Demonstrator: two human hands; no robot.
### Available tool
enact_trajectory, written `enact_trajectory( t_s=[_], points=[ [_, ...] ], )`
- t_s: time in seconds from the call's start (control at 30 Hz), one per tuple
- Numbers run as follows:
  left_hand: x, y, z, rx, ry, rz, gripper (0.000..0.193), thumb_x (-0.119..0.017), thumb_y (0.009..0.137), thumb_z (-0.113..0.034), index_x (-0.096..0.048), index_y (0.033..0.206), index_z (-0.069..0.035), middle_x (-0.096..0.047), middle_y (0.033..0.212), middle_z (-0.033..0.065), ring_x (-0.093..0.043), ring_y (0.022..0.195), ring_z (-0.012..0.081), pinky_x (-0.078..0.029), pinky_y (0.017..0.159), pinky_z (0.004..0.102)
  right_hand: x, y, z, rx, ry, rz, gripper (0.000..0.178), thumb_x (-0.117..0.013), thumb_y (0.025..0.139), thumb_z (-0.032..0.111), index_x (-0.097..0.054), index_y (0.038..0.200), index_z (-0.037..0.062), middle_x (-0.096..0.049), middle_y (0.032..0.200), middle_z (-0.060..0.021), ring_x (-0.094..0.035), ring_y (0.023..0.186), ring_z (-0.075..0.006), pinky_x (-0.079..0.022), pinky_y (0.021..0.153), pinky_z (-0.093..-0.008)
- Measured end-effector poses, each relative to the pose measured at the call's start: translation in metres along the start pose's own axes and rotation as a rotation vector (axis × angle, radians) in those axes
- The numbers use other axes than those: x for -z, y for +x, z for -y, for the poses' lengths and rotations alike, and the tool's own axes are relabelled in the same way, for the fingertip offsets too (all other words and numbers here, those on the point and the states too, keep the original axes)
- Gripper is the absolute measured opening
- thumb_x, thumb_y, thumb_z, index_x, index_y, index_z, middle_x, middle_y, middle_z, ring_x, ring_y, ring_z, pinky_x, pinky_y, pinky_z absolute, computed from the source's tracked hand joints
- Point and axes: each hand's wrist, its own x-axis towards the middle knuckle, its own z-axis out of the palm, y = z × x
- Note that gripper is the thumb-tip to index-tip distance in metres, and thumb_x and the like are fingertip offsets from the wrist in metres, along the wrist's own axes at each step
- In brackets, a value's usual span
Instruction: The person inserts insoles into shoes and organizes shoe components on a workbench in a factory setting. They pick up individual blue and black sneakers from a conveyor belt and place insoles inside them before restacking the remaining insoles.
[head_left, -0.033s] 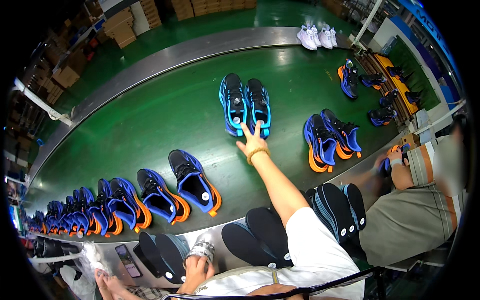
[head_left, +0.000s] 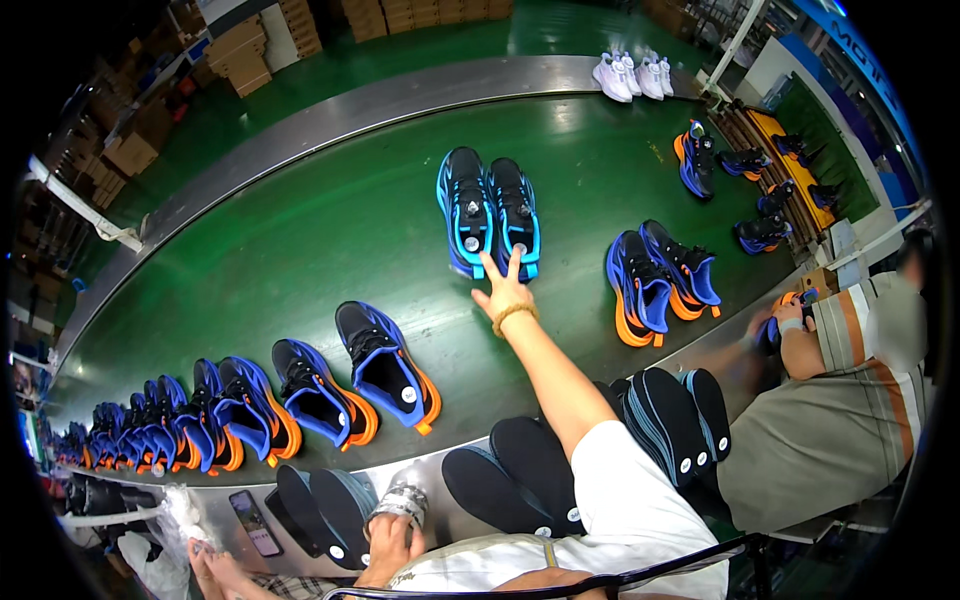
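Note:
My right hand [head_left: 507, 290] reaches out over the belt, its fingers spread, two of them at the heels of a pair of black and bright-blue sneakers [head_left: 487, 205]. It does not grip them. Small round white labels show inside both shoes. Close to my body, my left hand [head_left: 393, 545] has its fingers wrapped round a silvery, patterned roll-like thing [head_left: 402, 503]; its exact kind is not clear. Black insoles [head_left: 535, 465] with round white labels lie to the right of that hand, and more dark insoles [head_left: 342, 505] lie just left of it.
Black, blue and orange sneakers [head_left: 385, 365] line the green belt's [head_left: 300, 250] near left edge. Another such pair [head_left: 660, 280] stands right. Stacked insoles [head_left: 665, 420], a phone [head_left: 256, 523] and white shoes [head_left: 632, 76] are around. A co-worker [head_left: 830, 420] sits at right; another person's hands [head_left: 210, 565] show lower left.

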Motion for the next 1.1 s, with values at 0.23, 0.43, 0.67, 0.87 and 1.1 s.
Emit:
enact_trajectory(
  t_s=[0.23,0.43,0.67,0.87,1.1],
  points=[
    [0.0,-0.005,0.013,-0.015,0.095,0.03,0.029,-0.058,0.067,-0.013,-0.048,0.091,0.0,-0.049,0.085,0.0174,-0.047,0.077,0.0336,-0.037,0.072,0.0422,0.008,-0.006,-0.007,0.016,0.014,0.007,0.072,-0.06,0.071,0.027,-0.018,0.128,0.0409,0.005,0.139,-0.0152,-0.059,0.078,-0.034,-0.048,0.069,-0.0406],
    [-0.007,0.002,0.009,-0.051,0.056,-0.004,0.028,-0.057,0.067,-0.007,-0.049,0.093,0.002,-0.052,0.085,0.0189,-0.048,0.08,0.0348,-0.037,0.073,0.0431,0.01,-0.055,-0.021,0.273,0.257,-0.126,0.074,-0.059,0.071,0.018,-0.017,0.132,0.0244,-0.008,0.137,-0.0182,-0.046,0.1,-0.0413,-0.041,0.084,-0.04],
    [0.0,0.01,-0.015,-0.081,-0.003,-0.219,0.015,-0.055,0.07,-0.001,-0.053,0.084,0.0,-0.048,0.091,0.0158,-0.046,0.085,0.0298,-0.036,0.074,0.0365,0.067,-0.229,-0.138,0.207,0.277,-0.569,0.033,-0.058,0.071,0.009,-0.052,0.102,0.0002,-0.055,0.097,-0.0173,-0.053,0.091,-0.0314,-0.042,0.081,-0.0357],
    [0.004,0.047,-0.062,-0.265,-0.304,-0.259,0.015,-0.057,0.066,0.003,-0.053,0.08,0.0,-0.051,0.086,0.015,-0.049,0.078,0.0287,-0.04,0.069,0.0353,0.111,-0.368,-0.264,-0.283,0.054,-0.771,0.026,-0.057,0.073,0.01,-0.055,0.097,-0.0001,-0.057,0.095,-0.0155,-0.054,0.087,-0.0297,-0.042,0.078,-0.0344],
    [-0.024,0.062,-0.168,0.269,-1.202,0.723,0.029,-0.043,0.087,-0.023,-0.055,0.097,0.001,-0.059,0.08,0.0073,-0.057,0.077,0.0165,-0.043,0.07,0.0257,0.135,-0.359,-0.314,-0.265,0.562,-0.501,0.032,-0.056,0.079,0.016,-0.052,0.107,-0.0001,-0.059,0.088,-0.007,-0.055,0.078,-0.0125,-0.043,0.07,-0.0246]
  ],
)
